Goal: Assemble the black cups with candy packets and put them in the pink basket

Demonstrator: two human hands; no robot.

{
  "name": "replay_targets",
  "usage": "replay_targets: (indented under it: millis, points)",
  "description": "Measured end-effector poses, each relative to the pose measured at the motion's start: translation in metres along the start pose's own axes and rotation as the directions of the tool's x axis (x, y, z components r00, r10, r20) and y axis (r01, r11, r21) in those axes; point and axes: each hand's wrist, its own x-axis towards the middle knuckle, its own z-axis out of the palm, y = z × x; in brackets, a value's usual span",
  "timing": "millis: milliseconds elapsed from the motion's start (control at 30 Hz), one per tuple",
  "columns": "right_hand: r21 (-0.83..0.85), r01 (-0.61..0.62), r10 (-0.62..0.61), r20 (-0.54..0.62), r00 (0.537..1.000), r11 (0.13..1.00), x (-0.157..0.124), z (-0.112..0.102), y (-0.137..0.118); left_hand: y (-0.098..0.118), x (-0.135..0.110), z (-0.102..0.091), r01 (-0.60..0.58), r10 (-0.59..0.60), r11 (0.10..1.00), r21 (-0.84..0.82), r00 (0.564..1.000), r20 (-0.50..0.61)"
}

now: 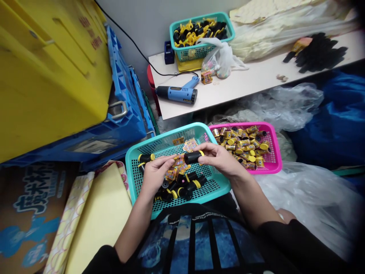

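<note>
Over the turquoise basket (131,171), my right hand (218,159) is closed on a small black cylinder (192,157) with a yellow cap. It lies on its side, its black end towards my left hand (156,173). The left thumb and fingers pinch an orange-and-yellow printed label (179,160), which nearly touches that black end. Whether they grip one label or several is hard to see. Below the hands, black cylinders with yellow caps (194,185) lie in a heap beside more printed labels (172,174). Another printed label (189,144) rests near the basket's far side.
A pink basket (278,160) holds many labelled cylinders. On the white table (182,110) lie a blue heat gun (179,94), a green basket (172,32) of black and yellow parts, a knotted plastic bag (221,61) and a black pile (319,53). Blue crates (122,133) stand left.
</note>
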Motion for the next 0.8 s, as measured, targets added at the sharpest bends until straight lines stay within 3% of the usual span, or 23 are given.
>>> replay_targets:
  millis: [200, 533, 700, 800]
  points:
    - [0.101, 0.048, -0.048, -0.003, 0.999, 0.994, 0.001, -0.002, 0.003, -0.001, 0.002, 0.0, -0.03, 0.03, 1.0, -0.003, 1.0, 0.005]
    - [-0.056, 0.025, -0.028, -0.048, 0.998, 0.998, 0.0, 0.003, 0.001, -0.01, 0.002, 0.004, 0.031, -0.037, 0.993, -0.11, 0.998, -0.058]
    - [-0.138, -0.017, 0.007, -0.074, 0.997, 0.99, 0.0, 0.007, 0.006, -0.004, 0.001, 0.007, -0.04, 0.037, 0.998, -0.056, 0.998, -0.058]
    - [-0.128, 0.034, -0.044, -0.075, 0.996, 0.991, 0.0, 0.014, 0.009, 0.005, -0.001, 0.012, -0.046, 0.045, 0.998, -0.046, 0.999, -0.014]
